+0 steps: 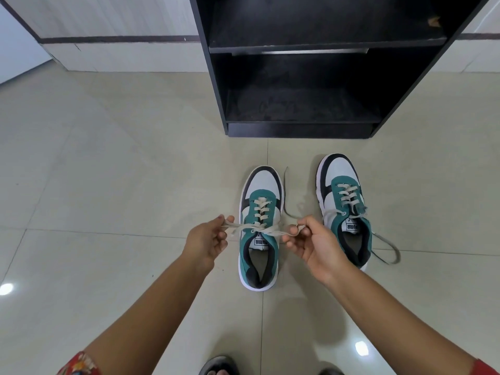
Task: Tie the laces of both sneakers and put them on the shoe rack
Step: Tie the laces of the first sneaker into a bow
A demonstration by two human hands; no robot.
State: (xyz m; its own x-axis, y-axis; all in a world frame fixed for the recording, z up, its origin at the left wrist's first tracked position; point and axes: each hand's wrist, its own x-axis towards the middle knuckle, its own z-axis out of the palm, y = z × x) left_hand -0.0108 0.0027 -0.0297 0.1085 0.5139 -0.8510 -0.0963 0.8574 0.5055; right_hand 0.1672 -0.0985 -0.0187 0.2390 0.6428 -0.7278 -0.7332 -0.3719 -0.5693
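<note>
Laces (259,230) of the left-hand sneaker (259,228) are stretched taut across its tongue, one end pinched in the left hand (207,240) at nine o'clock, the other in the right hand (311,243) at three. Its mate, the second sneaker (345,209), stands just beside it at two o'clock, laces loose on the tiles. Beyond both, at twelve, stands the black shoe rack (300,63).

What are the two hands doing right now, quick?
Left hand: closed, pinching a lace of the left sneaker.
Right hand: closed, pinching that sneaker's other lace end.
</note>
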